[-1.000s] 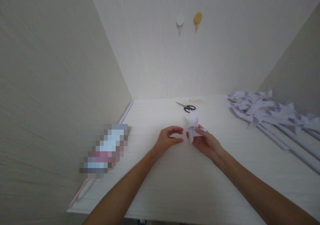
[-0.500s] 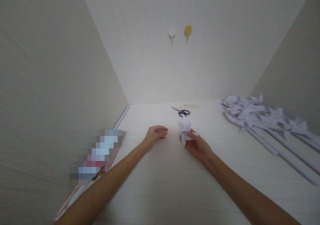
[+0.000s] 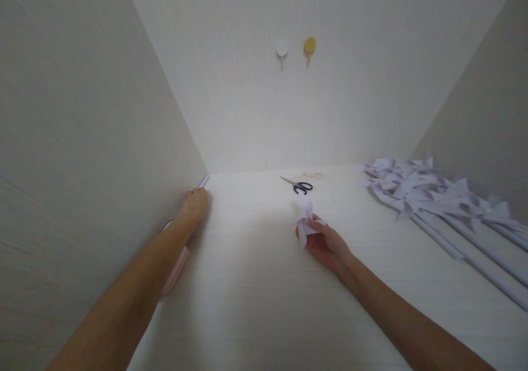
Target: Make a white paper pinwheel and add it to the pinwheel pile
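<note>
In my right hand, a folded white paper pinwheel is pinched between thumb and fingers, its blades pointing several ways. My left hand is at the left wall, its fingers curled over a rolled white paper stick. Only the far end of that stick shows; the hand and forearm hide the rest. Just beyond the pinwheel lies a pair of scissors with black handles, its blades pointing left.
Several paper pinwheels on sticks lie piled along the right wall. A pink-edged item is partly hidden under my left forearm. A white hook and a yellow hook are stuck on the back wall.
My left hand has moved left and away from me, from near the middle of the table to the paper stick by the wall. My right hand stays nearly still with the pinwheel.
</note>
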Tool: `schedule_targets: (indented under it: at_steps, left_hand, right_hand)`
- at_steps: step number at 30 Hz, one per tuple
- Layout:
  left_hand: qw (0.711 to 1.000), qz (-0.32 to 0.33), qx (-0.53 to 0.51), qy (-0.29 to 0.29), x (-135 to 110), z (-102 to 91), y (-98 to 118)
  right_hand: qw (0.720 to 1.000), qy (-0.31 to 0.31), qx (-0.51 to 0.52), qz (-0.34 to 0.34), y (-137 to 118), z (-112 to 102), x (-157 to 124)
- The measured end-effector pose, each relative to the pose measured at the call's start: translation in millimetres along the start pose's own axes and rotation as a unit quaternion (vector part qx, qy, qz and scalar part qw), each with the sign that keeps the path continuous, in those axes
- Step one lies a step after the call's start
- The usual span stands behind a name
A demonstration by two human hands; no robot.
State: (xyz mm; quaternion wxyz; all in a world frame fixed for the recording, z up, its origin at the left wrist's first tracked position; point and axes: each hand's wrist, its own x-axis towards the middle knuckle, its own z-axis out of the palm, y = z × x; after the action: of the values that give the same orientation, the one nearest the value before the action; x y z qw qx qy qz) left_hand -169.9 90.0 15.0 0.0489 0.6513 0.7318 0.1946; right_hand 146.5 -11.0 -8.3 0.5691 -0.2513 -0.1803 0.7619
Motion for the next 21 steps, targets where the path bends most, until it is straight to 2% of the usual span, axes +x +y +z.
schedule_targets:
  at_steps: [4,10,15,18,19,21]
  left_hand:
    - [0.994,-0.075,-0.021,0.075,3.0,0.6,0.9]
    - [0.988,-0.1,-0.086,0.075,10.2,-11.1,23.8]
    - [0.981,-0.061,-0.172,0.071,10.0,-22.3,74.9]
    - [0.954,-0.038,-0.298,0.008,-10.9,-19.4,112.1]
    - [0.936,-0.032,-0.348,-0.029,-22.7,-16.0,122.4]
    - [0.787,-0.072,-0.587,-0.175,-51.5,-5.9,137.2]
  right_hand:
    - [1.0,-0.014,-0.009,-0.002,0.4,0.9,0.2]
    - [1.0,-0.012,-0.017,-0.003,-1.3,0.8,-0.2]
    - [1.0,-0.014,0.009,0.005,-3.9,-1.9,-0.9]
    - [1.0,-0.005,0.024,0.003,-5.6,-3.6,-2.5]
    - [1.0,-0.003,0.028,0.002,-6.2,-4.0,-3.3]
    - [0.999,-0.002,0.033,0.001,-7.1,-4.5,-5.1]
